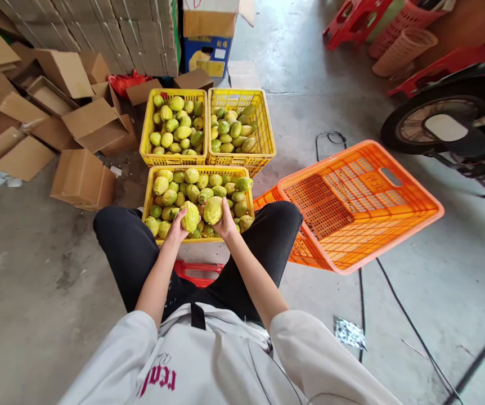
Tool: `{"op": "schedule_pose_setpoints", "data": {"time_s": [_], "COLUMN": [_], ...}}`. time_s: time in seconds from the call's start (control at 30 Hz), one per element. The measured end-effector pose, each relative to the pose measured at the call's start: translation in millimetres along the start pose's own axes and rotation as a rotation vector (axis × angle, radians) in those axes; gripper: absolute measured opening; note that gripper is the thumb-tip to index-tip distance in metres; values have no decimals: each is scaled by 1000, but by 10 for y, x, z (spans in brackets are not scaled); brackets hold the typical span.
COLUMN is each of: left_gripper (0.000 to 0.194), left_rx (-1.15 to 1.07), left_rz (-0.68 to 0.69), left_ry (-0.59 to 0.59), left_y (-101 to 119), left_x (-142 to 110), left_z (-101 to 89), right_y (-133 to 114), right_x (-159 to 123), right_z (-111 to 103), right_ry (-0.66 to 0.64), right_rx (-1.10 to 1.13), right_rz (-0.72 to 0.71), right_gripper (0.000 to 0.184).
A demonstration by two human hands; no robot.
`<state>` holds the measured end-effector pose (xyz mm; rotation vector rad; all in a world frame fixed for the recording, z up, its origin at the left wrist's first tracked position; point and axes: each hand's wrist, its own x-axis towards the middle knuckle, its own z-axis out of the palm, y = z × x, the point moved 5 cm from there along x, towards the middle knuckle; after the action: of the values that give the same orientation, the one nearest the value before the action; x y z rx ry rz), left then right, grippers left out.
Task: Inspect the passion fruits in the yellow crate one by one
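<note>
I sit with a yellow crate point(198, 170) of yellow-green fruit between my knees. My left hand point(176, 229) is closed around one fruit point(191, 216) over the crate's near edge. Beside it, my right hand point(226, 224) grips another fruit point(212, 210). Both fruits are lumpy and yellow-green, held just above the pile. Two more yellow crates, a left one point(174, 92) and a right one point(268, 121), stand side by side behind the near crate, each holding several of the same fruit.
An empty orange crate point(411, 216) lies tilted at my right. Flattened and open cardboard boxes point(77, 121) pile up at the left. A motorbike wheel point(432, 121) stands at the far right. Black cables point(398, 301) run across the concrete floor. A red stool point(196, 273) is under me.
</note>
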<state>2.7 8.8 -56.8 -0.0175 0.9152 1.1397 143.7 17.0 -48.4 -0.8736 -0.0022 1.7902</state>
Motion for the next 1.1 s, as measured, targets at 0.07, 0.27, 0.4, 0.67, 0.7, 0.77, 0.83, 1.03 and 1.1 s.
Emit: {"op": "schedule_pose_setpoints", "data": {"time_s": [0.07,0.27,0.4,0.67,0.7,0.77,0.83,1.03,1.1], "left_gripper": [28,26,26,16,14,12,11,15,15], "left_rx": [-9,-50,-64,168,183,194,183,37,33], "left_rz": [-8,-26,-24,-34,-36,-42,-57,-84,-86], "left_ry": [-41,-61,-27,-12,4,26,32,66,83], "left_y": [5,56,69,-35,-39,-39,-35,20,32], "left_x": [-15,-51,-50,33,42,52,52,47,54], "left_z": [35,97,68,14,7,1,-1,-35,-46], "right_y": [-12,-30,-15,86,99,110,109,51,12], "right_x": [-14,-58,-42,15,16,16,16,40,44], "right_z": [16,58,82,-26,-32,-37,-39,-102,-115], "right_ry": [-52,-159,-129,12,3,-18,-35,48,59], "right_rx": [35,53,29,-34,-43,-48,-52,-78,-71], "right_rz": [9,20,-13,40,61,79,75,25,14], "right_gripper": [33,38,29,27,28,27,26,26,28]}}
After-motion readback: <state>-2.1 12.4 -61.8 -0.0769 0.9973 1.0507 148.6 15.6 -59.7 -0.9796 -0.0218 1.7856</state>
